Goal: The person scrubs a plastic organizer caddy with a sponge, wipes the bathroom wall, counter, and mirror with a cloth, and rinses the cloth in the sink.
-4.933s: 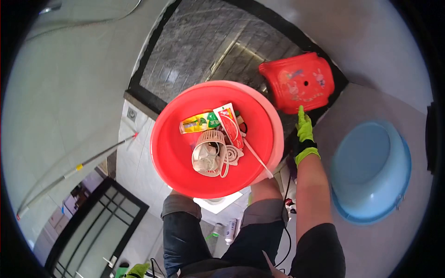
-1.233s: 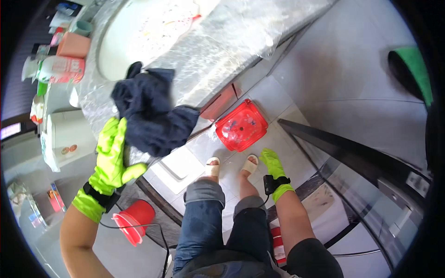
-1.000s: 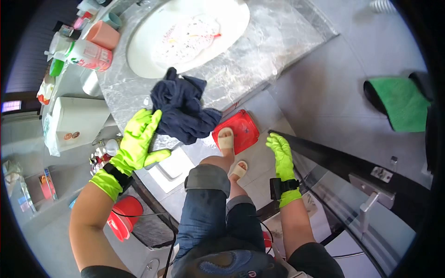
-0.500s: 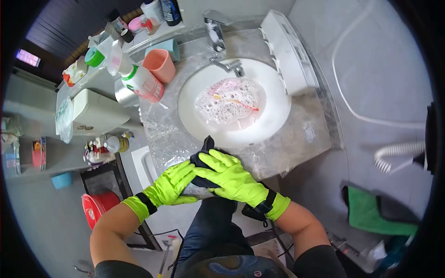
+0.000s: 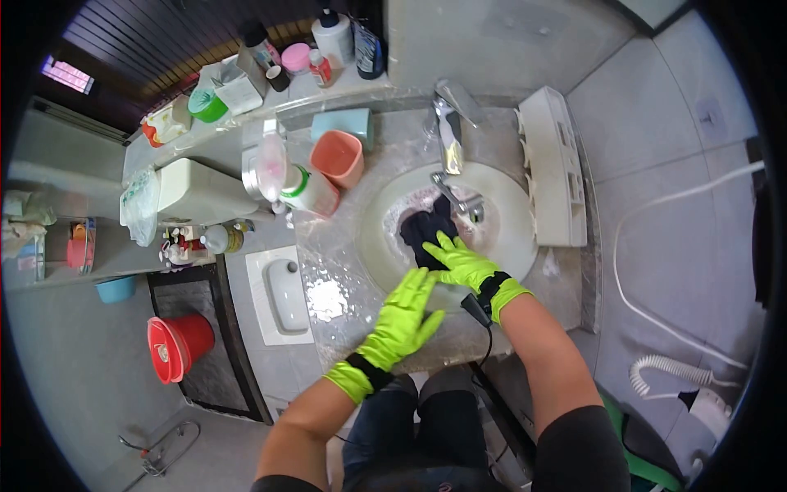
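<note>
A dark cloth (image 5: pixel 428 234) lies in the soapy water of the white sink (image 5: pixel 373 258). My right hand (image 5: pixel 463 266), in a bright yellow-green rubber glove, reaches over the basin's near rim with its fingers on the cloth. Its fingertips are partly lost against the dark folds. My left hand (image 5: pixel 402 316), gloved alike, is over the counter at the front edge of the basin. Its fingers are stretched out, with the thumb apart and nothing held. Pinkish foam shows around the cloth.
A chrome faucet (image 5: pixel 451 139) stands behind the basin, with a white rack (image 5: pixel 557 164) to its right. Left of the basin are an orange cup (image 5: pixel 337 158), a light blue cup (image 5: pixel 343 127) and a spray bottle (image 5: pixel 307 190). A red bucket (image 5: pixel 193 340) stands farther left.
The dark cloth has gone from the counter's front edge into the sink, with my right hand on it. My left hand has come off the cloth. The view has shifted.
</note>
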### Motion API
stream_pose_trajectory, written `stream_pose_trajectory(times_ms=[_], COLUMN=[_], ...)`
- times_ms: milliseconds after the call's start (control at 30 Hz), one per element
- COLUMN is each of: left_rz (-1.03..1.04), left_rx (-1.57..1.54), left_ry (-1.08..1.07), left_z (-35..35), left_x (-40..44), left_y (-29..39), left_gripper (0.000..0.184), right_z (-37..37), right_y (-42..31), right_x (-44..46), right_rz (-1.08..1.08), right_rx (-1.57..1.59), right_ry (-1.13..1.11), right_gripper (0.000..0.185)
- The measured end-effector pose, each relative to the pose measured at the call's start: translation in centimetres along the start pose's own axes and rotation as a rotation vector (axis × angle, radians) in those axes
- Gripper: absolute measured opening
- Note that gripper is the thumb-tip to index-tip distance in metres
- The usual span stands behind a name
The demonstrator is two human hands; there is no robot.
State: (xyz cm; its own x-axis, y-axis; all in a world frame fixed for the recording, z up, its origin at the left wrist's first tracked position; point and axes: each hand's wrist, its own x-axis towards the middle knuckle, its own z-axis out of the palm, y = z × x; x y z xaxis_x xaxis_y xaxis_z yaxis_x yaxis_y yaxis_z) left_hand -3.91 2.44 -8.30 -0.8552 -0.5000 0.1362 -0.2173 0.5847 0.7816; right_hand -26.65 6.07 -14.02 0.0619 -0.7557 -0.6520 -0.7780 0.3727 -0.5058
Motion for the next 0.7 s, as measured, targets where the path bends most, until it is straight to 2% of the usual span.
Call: stream_pose_trajectory(times_ms=[100,133,200,233,267,333,400,467,500,533,600,633,667,700], left_rz=[-0.271,-0.394,-0.642,-0.765,-0.918,-1.211,-1.277,-1.373,-1.312,-1.244,-1.148,-1.176,-1.157,-1.058], left_rx=[-0.063,-0.210,-0.517,-0.674,-0.819,-1.118,-1.240,-1.702,-1.880,-2.053,-2.091,-2.096,-1.975,-1.885], left_ry=[-0.010,0.011,0.042,0.059,0.066,0.085,0.031,0.253,0.333,0.412,0.393,0.437,0.408,0.438], left_z=[1.5,1.9,3.3,3.6,3.1,1.3,4.0,6.7,8.6,9.9,9.6,7.0,8.1,8.4], left_x=[2.6,3.1,4.1,4.7,5.9,8.8,9.3,10.0,9.9,9.7,9.6,10.0,9.0,8.5], left_y=[0.5,-0.4,-2.8,-3.5,-3.4,-2.5,-5.9,-7.5,-9.1,-10.2,-10.6,-8.3,-9.9,-9.7], left_gripper=[0.080,0.084,0.091,0.095,0.099,0.107,0.106,0.089,0.074,0.061,0.038,0.025,0.024,0.024], right_z=[-0.3,-1.5,1.0,1.8,2.4,2.5,5.5,2.1,1.5,1.5,-1.6,-1.9,-1.5,0.1], right_y=[4.4,5.3,9.7,8.0,6.0,2.7,4.7,0.5,-1.3,-2.1,-6.8,-7.2,-8.5,-7.8], right_x=[2.3,2.9,6.4,6.4,6.4,5.7,7.4,4.6,3.2,2.4,-1.6,-2.0,-2.9,-2.2], right_rz=[-0.077,-0.019,0.133,0.156,0.191,0.080,-0.044,0.191,0.178,0.194,0.179,0.073,0.014,-0.049], right_rx=[-0.312,-0.229,-0.293,-0.330,-0.256,0.038,0.640,1.100,1.333,1.390,1.407,1.428,1.352,1.121], right_ry=[0.129,0.088,0.164,0.322,0.374,0.502,0.454,0.310,0.423,0.476,0.436,0.257,0.389,0.489], right_gripper=[0.085,0.082,0.076,0.072,0.068,0.061,0.042,0.039,0.041,0.043,0.039,0.031,0.028,0.030])
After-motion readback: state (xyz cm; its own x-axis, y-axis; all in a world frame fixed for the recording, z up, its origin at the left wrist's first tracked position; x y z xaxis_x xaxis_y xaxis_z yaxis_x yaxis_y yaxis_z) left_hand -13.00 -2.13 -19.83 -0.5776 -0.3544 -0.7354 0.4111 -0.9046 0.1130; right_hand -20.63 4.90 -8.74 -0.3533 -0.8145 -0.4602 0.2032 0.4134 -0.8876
